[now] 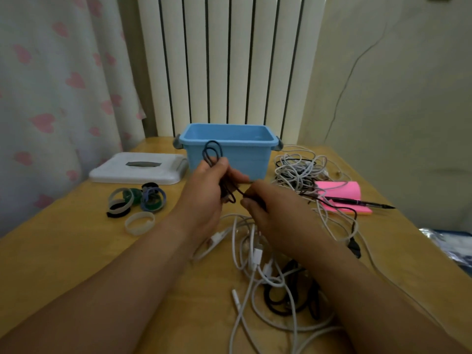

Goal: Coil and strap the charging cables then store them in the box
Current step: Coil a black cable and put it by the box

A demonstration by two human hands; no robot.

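Black cable [212, 141] loops clasped in my left grip [207, 192]; my right grip [268, 210] pinches its trailing length, before the blue box [255, 159] at the surface [76, 251] far edge.

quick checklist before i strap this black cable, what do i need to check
1. Coil secure: left hand grips the loops of the black cable: ok.
2. Whole length coiled: a tail runs from the right hand across the table to its plug: not ok.
3. Tail free of the white cables: it passes among them by the pink notes: cannot tell.
4. Straps close by, left of the hands: ok.
5. Blue box open, lid lying beside it: ok.
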